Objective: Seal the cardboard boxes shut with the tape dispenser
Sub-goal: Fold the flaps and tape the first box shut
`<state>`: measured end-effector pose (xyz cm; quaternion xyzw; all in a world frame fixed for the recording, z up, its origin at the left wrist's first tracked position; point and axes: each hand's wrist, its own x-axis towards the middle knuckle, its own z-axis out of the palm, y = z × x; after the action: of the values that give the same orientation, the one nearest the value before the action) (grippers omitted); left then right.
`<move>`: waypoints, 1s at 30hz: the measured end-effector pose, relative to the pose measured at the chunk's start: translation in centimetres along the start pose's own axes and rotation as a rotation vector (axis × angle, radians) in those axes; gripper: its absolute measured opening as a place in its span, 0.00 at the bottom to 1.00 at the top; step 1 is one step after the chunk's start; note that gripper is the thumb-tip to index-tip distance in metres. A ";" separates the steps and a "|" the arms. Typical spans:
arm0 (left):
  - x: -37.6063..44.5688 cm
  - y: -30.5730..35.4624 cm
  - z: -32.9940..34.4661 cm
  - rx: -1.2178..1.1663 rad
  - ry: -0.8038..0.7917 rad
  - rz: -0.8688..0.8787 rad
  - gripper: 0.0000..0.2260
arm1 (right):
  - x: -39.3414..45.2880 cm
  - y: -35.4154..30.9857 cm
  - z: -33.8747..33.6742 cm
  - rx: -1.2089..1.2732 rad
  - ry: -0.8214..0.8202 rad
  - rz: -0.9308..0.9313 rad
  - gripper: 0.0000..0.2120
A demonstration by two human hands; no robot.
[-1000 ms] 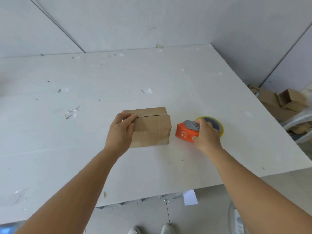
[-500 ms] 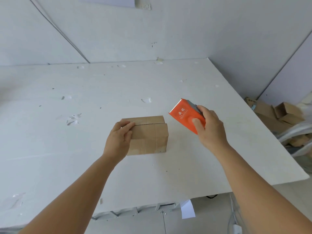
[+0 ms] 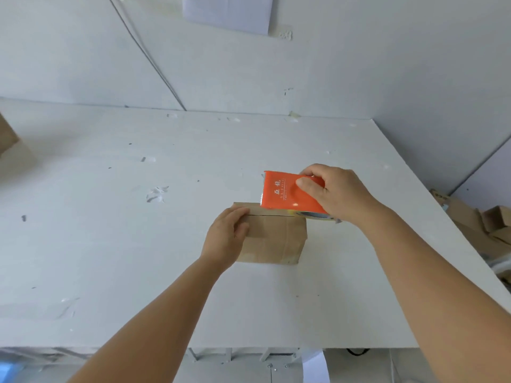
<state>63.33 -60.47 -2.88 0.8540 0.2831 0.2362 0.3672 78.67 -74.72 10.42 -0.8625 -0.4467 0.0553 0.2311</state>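
Note:
A small brown cardboard box [image 3: 276, 239] sits on the white table [image 3: 110, 244], its top flaps folded down with a dark seam between them. My left hand [image 3: 225, 239] lies on the box's left end, fingers pressed over the top edge. My right hand [image 3: 334, 194] grips the orange tape dispenser [image 3: 287, 194] and holds it just over the box's right top. The dispenser's toothed blade faces left, and its tape roll [image 3: 318, 215] peeks out underneath. Whether the dispenser touches the box I cannot tell.
A heap of cardboard boxes [image 3: 481, 222] lies on the floor past the table's right edge. Part of another cardboard box [image 3: 7, 136] shows at the far left edge. A paper sheet [image 3: 229, 12] is taped to the wall behind. Tape scraps dot the tabletop.
My right hand lifted the dispenser off the table and carried it left, over the box's right top. My left hand stayed on the box. The view tilted upward.

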 end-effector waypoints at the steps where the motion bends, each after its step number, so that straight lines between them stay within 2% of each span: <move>1: 0.1 0.0 0.0 -0.008 -0.004 -0.003 0.16 | 0.4 -0.4 -0.3 -0.042 -0.028 -0.013 0.14; 5: 0.1 -0.1 0.0 -0.046 -0.008 -0.001 0.16 | 2.4 -2.0 -0.8 -0.154 -0.108 -0.095 0.18; 10: -0.2 0.3 -0.5 -0.139 0.005 0.013 0.15 | 4.2 -2.0 1.6 -0.149 -0.250 -0.037 0.19; 15: -0.1 0.1 -0.4 -0.193 -0.043 -0.044 0.21 | 5.6 -1.3 2.6 -0.082 -0.232 0.046 0.20; 17: 0.2 -0.1 -0.6 -0.277 -0.083 -0.088 0.22 | 6.0 -1.5 2.8 -0.088 -0.239 0.043 0.19; 22: 0.8 1.4 -3.1 -0.634 -0.134 -0.232 0.15 | 6.3 -1.7 3.5 -0.139 -0.212 0.025 0.18; 24: 1.1 1.9 -3.8 -0.697 -0.173 -0.284 0.15 | 6.3 -1.6 3.5 -0.139 -0.199 0.025 0.18; 27: 1.5 2.0 -4.1 -0.795 -0.244 -0.394 0.09 | 6.2 -1.5 3.6 -0.135 -0.181 0.023 0.18; 30: 2.2 2.0 -4.2 -0.884 -0.240 -0.533 0.08 | 6.2 -1.6 3.7 -0.146 -0.161 0.025 0.18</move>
<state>62.95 -58.06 1.66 0.5371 0.3198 0.1319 0.7693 80.07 -67.72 8.55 -0.8753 -0.4560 0.0946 0.1301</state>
